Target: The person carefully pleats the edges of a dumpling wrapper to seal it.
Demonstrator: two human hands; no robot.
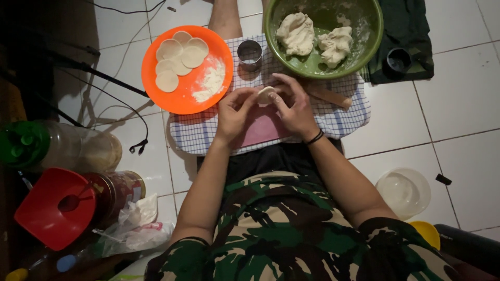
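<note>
My left hand (235,110) and my right hand (292,102) meet over a checked cloth (344,112), both pinching one small piece of pale dough (266,94) between the fingertips. A black band circles my right wrist. Just beyond the hands sits a green bowl (372,36) holding two lumps of dough (296,32). To the left, an orange plate (172,99) carries several flat dough rounds (177,57) and a heap of white flour (211,83). A metal ring cutter (249,53) stands between plate and bowl. A wooden rolling pin (328,96) lies partly hidden behind my right hand.
White tiled floor (458,88) all around. A clear jar with a green lid (52,145), a red-lidded jar (57,208) and a plastic bag (133,229) crowd the left. A translucent lid (403,192) and a yellow object (427,231) lie at right. Black cables (120,104) trail at left; dark cloth with a black cup (397,61) top right.
</note>
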